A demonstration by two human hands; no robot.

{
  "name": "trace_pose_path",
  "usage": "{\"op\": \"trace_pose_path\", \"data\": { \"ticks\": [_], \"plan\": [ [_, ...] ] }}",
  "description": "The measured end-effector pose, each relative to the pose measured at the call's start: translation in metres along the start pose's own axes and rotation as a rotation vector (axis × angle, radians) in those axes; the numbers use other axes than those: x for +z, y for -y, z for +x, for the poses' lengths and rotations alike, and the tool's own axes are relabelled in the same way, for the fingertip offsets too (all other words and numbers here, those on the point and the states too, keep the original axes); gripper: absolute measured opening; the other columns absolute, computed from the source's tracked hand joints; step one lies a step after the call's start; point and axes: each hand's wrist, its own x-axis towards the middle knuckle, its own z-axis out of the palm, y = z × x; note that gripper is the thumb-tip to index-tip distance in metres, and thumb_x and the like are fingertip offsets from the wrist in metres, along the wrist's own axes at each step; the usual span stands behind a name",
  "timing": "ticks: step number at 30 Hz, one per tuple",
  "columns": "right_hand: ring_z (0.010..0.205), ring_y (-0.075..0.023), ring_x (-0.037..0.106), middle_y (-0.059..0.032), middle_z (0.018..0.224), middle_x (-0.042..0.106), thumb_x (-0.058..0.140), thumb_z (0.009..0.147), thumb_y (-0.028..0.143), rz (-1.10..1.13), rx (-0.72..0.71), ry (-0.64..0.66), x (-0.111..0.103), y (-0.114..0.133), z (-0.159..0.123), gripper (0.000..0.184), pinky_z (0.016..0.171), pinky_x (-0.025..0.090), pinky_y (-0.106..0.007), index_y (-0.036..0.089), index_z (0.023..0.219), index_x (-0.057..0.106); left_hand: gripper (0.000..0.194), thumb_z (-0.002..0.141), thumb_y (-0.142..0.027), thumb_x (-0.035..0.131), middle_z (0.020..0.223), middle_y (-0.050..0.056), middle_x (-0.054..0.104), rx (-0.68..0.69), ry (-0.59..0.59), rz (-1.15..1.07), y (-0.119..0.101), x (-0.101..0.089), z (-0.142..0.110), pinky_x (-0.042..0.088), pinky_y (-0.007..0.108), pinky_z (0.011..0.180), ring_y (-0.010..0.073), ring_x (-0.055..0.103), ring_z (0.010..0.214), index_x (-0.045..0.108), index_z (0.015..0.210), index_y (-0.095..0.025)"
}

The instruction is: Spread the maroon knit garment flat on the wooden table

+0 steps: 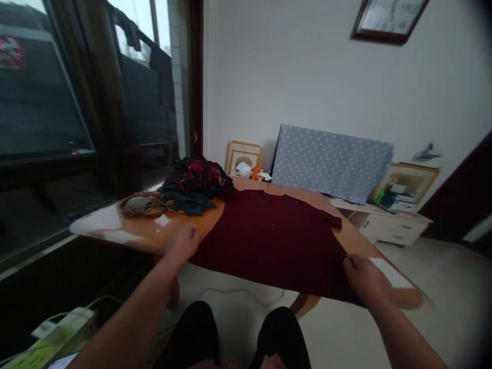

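A dark red shirt [269, 236] lies spread flat on the orange wooden table [154, 230], its hem hanging over the near edge. My left hand [183, 242] is closed and pinches the shirt's left hem corner. My right hand [363, 277] is closed too, gripping the hem at the right corner near the table edge. One short sleeve [332, 221] folds out on the right side.
A pile of dark and patterned clothes [192, 187] sits at the table's far left. Behind stand a dotted blue panel [330, 161], picture frames and a low white cabinet [388, 225]. A white power strip [65, 328] lies at lower left; a cable runs over the floor.
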Motion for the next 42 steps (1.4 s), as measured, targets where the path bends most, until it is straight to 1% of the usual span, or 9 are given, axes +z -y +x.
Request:
{"op": "trace_pose_path", "data": {
  "ticks": [3,6,11,17,23,28,35,39,42],
  "plan": [
    [0.092,-0.0332,0.068,-0.0149,0.112,0.071,0.039,0.090,0.048,0.031,0.009,0.053,0.010,0.009,0.011,0.043,0.073,0.045,-0.042,0.031,0.115,0.071,0.033,0.091,-0.045,0.043,0.089,0.010,0.070,-0.060,0.055,0.067,-0.002,-0.007,-0.005,0.043,0.036,0.074,0.0276,0.064,0.086,0.064,0.084,-0.021],
    [0.092,-0.0340,0.069,-0.0155,0.110,0.072,0.038,0.091,0.049,0.037,0.036,0.117,0.020,0.018,0.012,0.046,0.076,0.047,-0.044,0.033,0.121,0.068,0.035,0.088,-0.053,0.049,0.092,0.012,0.071,-0.088,0.119,0.082,-0.013,-0.007,-0.008,0.043,0.038,0.076,0.0304,0.065,0.090,0.065,0.086,-0.022],
    [0.098,-0.0381,0.068,-0.0162,0.117,0.070,0.029,0.092,0.053,0.020,0.087,0.136,0.029,0.021,0.008,0.055,0.080,0.049,-0.051,0.032,0.130,0.063,0.020,0.080,-0.037,0.062,0.098,0.009,0.072,-0.104,0.212,0.082,-0.031,-0.003,-0.003,0.044,0.034,0.077,0.0273,0.065,0.095,0.066,0.092,-0.022],
    [0.101,-0.0393,0.067,-0.0141,0.123,0.068,0.027,0.093,0.054,0.017,0.100,0.129,0.024,0.024,0.004,0.057,0.081,0.050,-0.052,0.032,0.134,0.060,0.027,0.092,-0.034,0.042,0.102,0.010,0.072,-0.114,0.202,0.077,-0.034,0.000,0.004,0.047,0.033,0.076,0.0241,0.067,0.092,0.062,0.102,-0.020],
    [0.099,-0.0384,0.068,-0.0151,0.119,0.070,0.028,0.094,0.050,0.006,0.076,0.110,0.023,0.027,0.001,0.054,0.079,0.051,-0.050,0.030,0.133,0.061,0.031,0.094,-0.030,0.038,0.108,0.016,0.072,-0.144,0.202,0.154,-0.026,-0.005,0.005,0.049,0.038,0.081,0.0297,0.069,0.100,0.059,0.113,-0.018],
    [0.099,-0.0353,0.069,-0.0150,0.117,0.070,0.028,0.095,0.050,0.011,0.062,0.105,0.023,0.027,0.001,0.054,0.082,0.050,-0.048,0.029,0.133,0.060,0.030,0.089,-0.031,0.046,0.110,0.017,0.072,-0.130,0.243,0.227,-0.025,-0.013,0.000,0.050,0.041,0.080,0.0327,0.069,0.102,0.060,0.113,-0.020],
    [0.095,-0.0356,0.069,-0.0139,0.119,0.069,0.023,0.096,0.049,0.000,0.055,0.126,0.016,0.035,-0.004,0.055,0.079,0.050,-0.048,0.030,0.131,0.061,0.035,0.089,-0.032,0.044,0.113,0.020,0.070,0.005,0.204,0.288,-0.038,-0.017,0.009,0.048,0.053,0.087,0.0388,0.066,0.106,0.061,0.116,-0.016],
    [0.097,-0.0360,0.069,-0.0130,0.117,0.070,0.021,0.096,0.049,0.000,0.069,0.121,0.016,0.037,-0.004,0.055,0.079,0.050,-0.048,0.030,0.129,0.062,0.043,0.097,-0.034,0.033,0.137,0.018,0.059,0.180,0.168,0.279,-0.055,-0.005,0.021,0.039,0.052,0.104,0.0340,0.054,0.127,0.057,0.129,-0.017],
    [0.097,-0.0360,0.069,-0.0136,0.117,0.070,0.022,0.096,0.049,0.008,0.069,0.128,0.017,0.036,-0.004,0.055,0.079,0.050,-0.049,0.029,0.128,0.062,0.050,0.100,-0.042,0.030,0.155,0.011,0.044,0.309,0.205,0.263,-0.062,0.010,0.029,0.027,0.050,0.115,0.0286,0.036,0.144,0.050,0.141,-0.023]
  ]
}}
